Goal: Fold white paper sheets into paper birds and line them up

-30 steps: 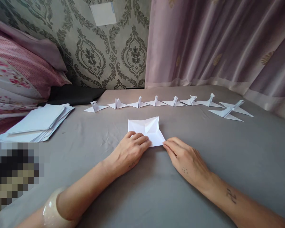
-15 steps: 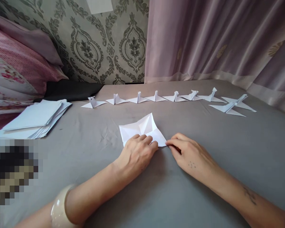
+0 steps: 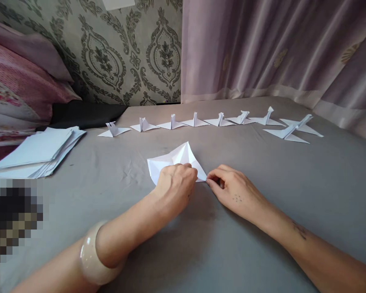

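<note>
A creased white sheet of paper (image 3: 179, 154) lies on the grey cloth, with fold lines meeting near its middle and its far corner raised. My left hand (image 3: 177, 181) is curled over its near side, the fingers closed down on the paper and their tips hidden behind the knuckles. With thumb and forefinger, my right hand (image 3: 228, 181) pinches the sheet's right corner. A pale bangle sits on my left forearm.
Several folded paper cranes (image 3: 195, 120) stand in a row across the back, two of them close together at the right. A stack of white paper (image 3: 33, 146) lies at left beside a black cloth (image 3: 85, 114). Behind hang purple curtains (image 3: 247, 49).
My left hand has curled tighter and turned over the paper, its fingers no longer laid out along it. My right hand keeps its pinch on the corner. The whole view has shifted slightly.
</note>
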A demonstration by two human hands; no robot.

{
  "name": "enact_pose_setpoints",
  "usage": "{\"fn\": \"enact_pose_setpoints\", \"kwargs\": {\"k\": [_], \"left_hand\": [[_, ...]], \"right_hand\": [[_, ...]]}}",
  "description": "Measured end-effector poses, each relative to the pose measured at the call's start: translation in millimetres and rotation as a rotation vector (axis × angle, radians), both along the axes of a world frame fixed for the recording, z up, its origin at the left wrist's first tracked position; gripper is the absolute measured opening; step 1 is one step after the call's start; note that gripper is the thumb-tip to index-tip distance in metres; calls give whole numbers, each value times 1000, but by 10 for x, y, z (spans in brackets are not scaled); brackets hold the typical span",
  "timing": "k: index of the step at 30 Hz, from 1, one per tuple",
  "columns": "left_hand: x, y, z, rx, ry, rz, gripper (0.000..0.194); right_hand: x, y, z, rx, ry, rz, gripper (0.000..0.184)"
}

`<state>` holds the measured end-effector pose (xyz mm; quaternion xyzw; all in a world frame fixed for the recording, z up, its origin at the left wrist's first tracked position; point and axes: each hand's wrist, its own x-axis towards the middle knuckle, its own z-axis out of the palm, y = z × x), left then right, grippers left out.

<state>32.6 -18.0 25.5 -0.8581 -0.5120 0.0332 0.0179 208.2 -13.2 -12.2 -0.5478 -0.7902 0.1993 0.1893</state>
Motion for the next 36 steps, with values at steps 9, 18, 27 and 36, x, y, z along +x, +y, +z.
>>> {"fn": "enact_pose_setpoints", "kwargs": {"k": [9,18,27,36], "left_hand": [[0,59,-37,0,28,-18,23],[46,106,34,-99,99,-14,15],[46,89,57,-117,117,-22,14],[31,57,8,-41,57,-42,15]], "right_hand": [[-36,57,-10,-35,26,-87,17],[-34,186,17,-269,108,-157,12],[122,192,75,-326,203,-131,13],[-41,-154,104,134,-1,115,29]]}}
